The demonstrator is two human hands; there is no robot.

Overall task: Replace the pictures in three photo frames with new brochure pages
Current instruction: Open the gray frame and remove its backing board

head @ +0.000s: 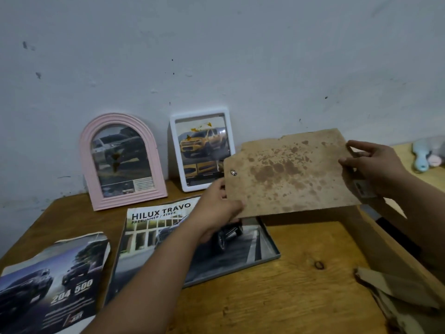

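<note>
Both my hands hold a stained brown backing board (291, 174) in the air above the table. My left hand (218, 206) grips its lower left corner and my right hand (370, 165) grips its right edge. Below it a grey frame (272, 249) lies flat with a "HILUX TRAVO" brochure page (154, 227) in it. A pink arched frame (122, 162) and a white frame (202, 148) lean against the wall, each showing a car picture. A torn brochure page (55, 283) lies at the front left.
The wooden table (289, 285) reaches the wall at the back. Torn brown cardboard pieces (395, 292) lie at the right front. A light blue and pink object (428, 155) rests on a surface at the far right.
</note>
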